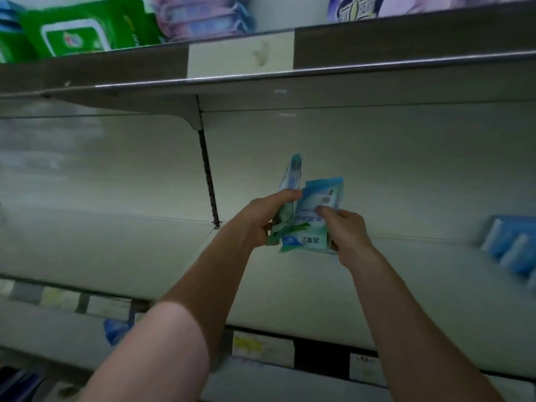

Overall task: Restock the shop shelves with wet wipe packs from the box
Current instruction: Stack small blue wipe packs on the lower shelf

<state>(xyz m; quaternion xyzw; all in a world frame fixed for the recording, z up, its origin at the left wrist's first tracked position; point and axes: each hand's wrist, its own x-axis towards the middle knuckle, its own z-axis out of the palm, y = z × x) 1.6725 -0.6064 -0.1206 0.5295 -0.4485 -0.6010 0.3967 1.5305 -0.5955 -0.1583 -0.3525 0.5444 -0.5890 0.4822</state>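
- Clearly mid-task: two small wet wipe packs are held up in front of the middle shelf (130, 256), and neither has been put down on it yet.
- The left hand (262, 217) grips one blue-green pack (291, 178) seen edge-on, fingers curled round its lower part – it may hold more than one, but motion blur hides that.
- The right hand (346, 232) pinches the second pack (316, 210), thumb pressed on its printed front and fingers curled behind. The two packs touch or overlap between the hands.
- The middle shelf, a pale deck in front of a pale back panel (377, 169), shows almost no stock. Only a row of blue packs (513, 245) lies at its far right, well apart from the hands.
- By my judgement most of the restocking is left to do – a long stretch of this shelf has nothing on it.
- The box is not in view, so I cannot tell how many packs remain.
- The upper shelf (377, 33) already carries goods: green wipe packs (75, 30) at far left and purple packs (200, 15) beside them.
- A dark slotted upright (207, 175) runs down the back panel, left of the hands.
- Along the near shelf edge, price labels (261, 348) sit in a strip, too blurred to read.
- The room is a dim shop aisle, viewed close to the shelving.
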